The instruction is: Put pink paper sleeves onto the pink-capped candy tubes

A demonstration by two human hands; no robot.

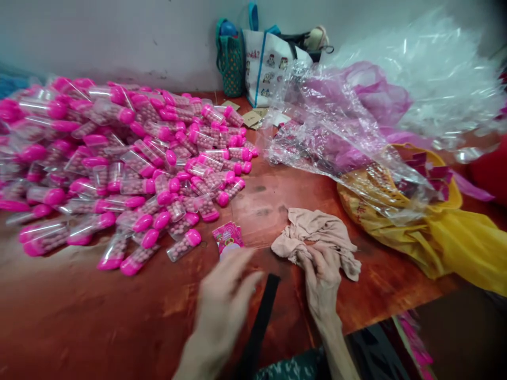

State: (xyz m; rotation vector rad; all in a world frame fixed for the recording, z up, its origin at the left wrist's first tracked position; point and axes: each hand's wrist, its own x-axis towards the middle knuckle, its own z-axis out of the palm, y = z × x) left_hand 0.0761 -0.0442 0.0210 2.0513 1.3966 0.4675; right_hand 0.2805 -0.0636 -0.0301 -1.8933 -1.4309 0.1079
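My right hand (322, 277) presses its curled fingers into a crumpled pale pink cloth (320, 232) on the table. Blurred by motion, my left hand (224, 295) is over the table, with thumb and fingers apart. Just beyond its fingertips lie small pink printed cards (227, 235). A pale, roundish patch shows at their lower edge, partly hidden by the hand; I cannot make out what it is. A black strap (263, 311) runs between my two forearms.
Clear tubes with pink caps, full of pink balls (150, 158), are heaped on the left of the reddish table (99, 327). Clear plastic (317, 132) and a yellow bag (396, 237) lie at right. A white tote (263, 68) and green holder (231, 63) stand against the wall.
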